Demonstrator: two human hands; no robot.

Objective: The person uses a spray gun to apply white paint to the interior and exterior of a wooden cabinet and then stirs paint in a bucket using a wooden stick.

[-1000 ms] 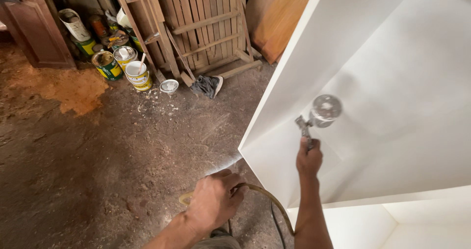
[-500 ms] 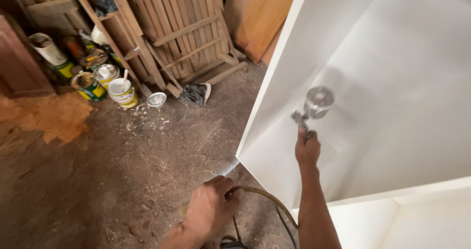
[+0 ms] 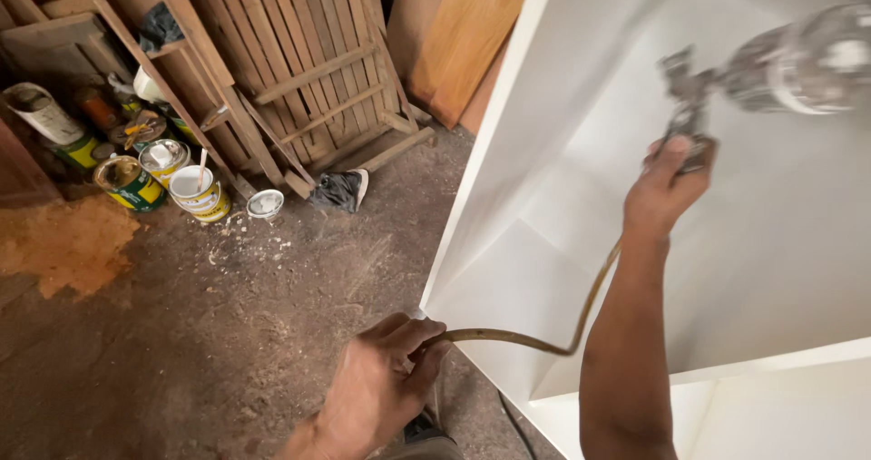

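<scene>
While the right hand [image 3: 667, 188] gripped a spray gun [image 3: 771, 65] inside the white cabinet [image 3: 562, 133], the left hand [image 3: 376, 392] clasped its hose [image 3: 535, 340]. Left of both: dusty concrete floor [image 3: 272, 315], paint cans [image 3: 163, 174], wooden slats [image 3: 299, 61].

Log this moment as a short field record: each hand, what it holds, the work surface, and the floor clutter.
right hand: raised, gripping the grey metal spray gun inside the cabinet
left hand: low, holding the brownish air hose away from the panel
work surface: white painted cabinet, open toward the camera
floor clutter: open paint tins beside leaning slatted wooden frames
</scene>
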